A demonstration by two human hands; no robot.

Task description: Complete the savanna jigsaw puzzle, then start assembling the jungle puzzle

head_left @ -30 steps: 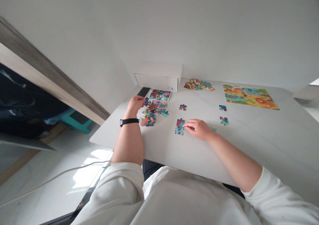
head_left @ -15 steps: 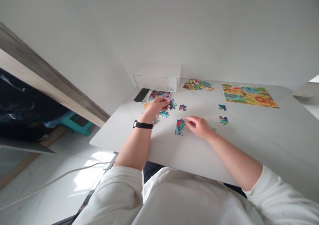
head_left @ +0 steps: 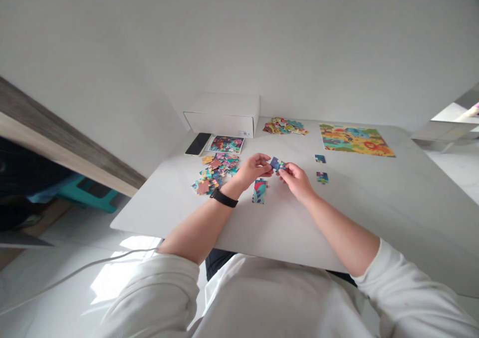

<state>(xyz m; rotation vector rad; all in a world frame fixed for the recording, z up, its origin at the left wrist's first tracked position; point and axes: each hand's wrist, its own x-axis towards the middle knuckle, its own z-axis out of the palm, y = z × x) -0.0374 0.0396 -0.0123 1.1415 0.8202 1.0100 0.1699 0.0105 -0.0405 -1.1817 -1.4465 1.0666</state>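
"What's my step on the head view?"

"Fitting, I judge — my left hand (head_left: 255,168) and right hand (head_left: 295,180) pinch a purple-and-blue cardboard jigsaw part (head_left: 276,164) over the smooth white bench (head_left: 262,233), just beyond the red-and-teal rectangular jigsaw section (head_left: 259,192)."

"One piece or two?"

"I can't tell. Next calls for careful alignment."

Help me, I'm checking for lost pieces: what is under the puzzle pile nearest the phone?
White tabletop shows around the puzzle pile, whose pieces overlap. Anything fully beneath them is covered and cannot be seen.
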